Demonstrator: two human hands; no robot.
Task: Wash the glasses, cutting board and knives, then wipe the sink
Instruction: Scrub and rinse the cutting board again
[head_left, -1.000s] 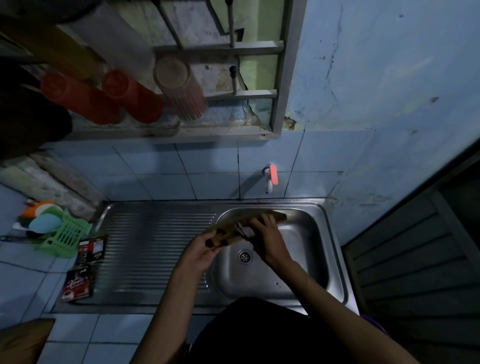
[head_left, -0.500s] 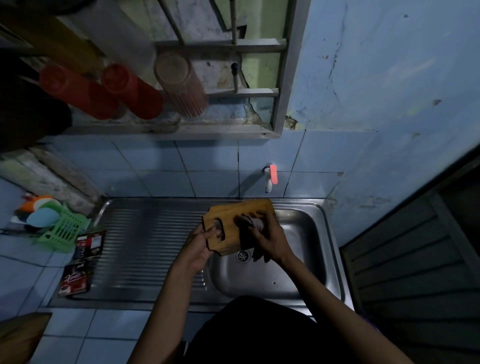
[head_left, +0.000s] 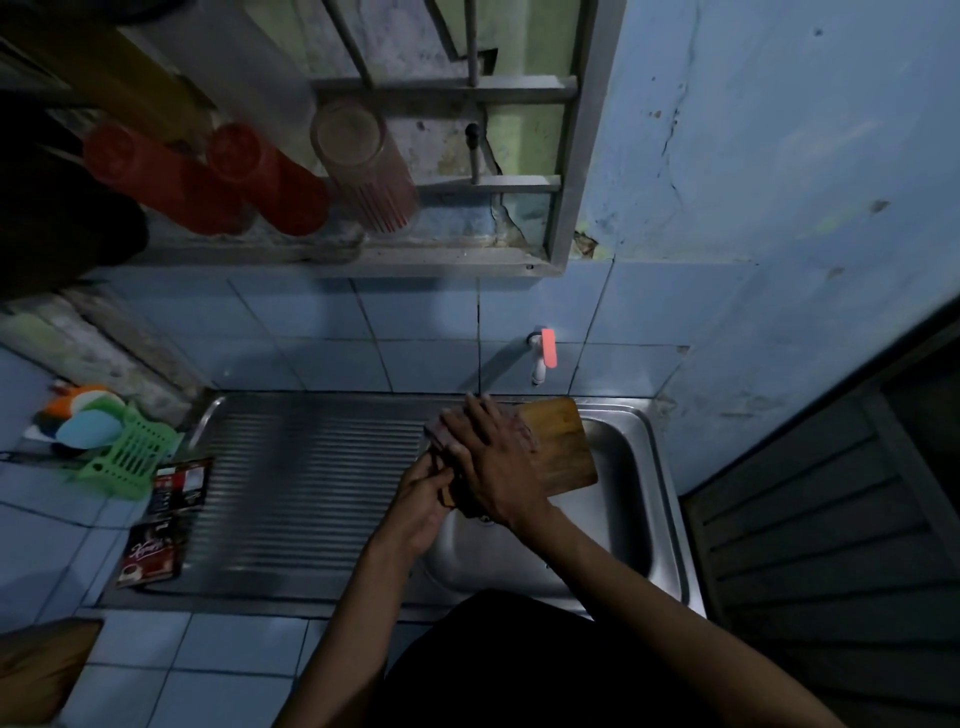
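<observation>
A wooden cutting board is held above the steel sink basin, its face turned up toward me. My left hand grips the board's near left end. My right hand lies across the board's left part, fingers stretched, pressing a dark scrub pad onto the wood. Most of the pad and the board's left half are hidden under my hands. Two red tumblers and a clear ribbed glass stand on the window ledge above.
A white tap with a red lever juts from the tiled wall behind the basin. The ribbed drainboard lies to the left, with dark sachets on its edge. A green plastic rack holds sponges at far left.
The board has tipped from upright to lying flatter and moved right over the basin. My right hand slid up to the board's far left end with the pad.
</observation>
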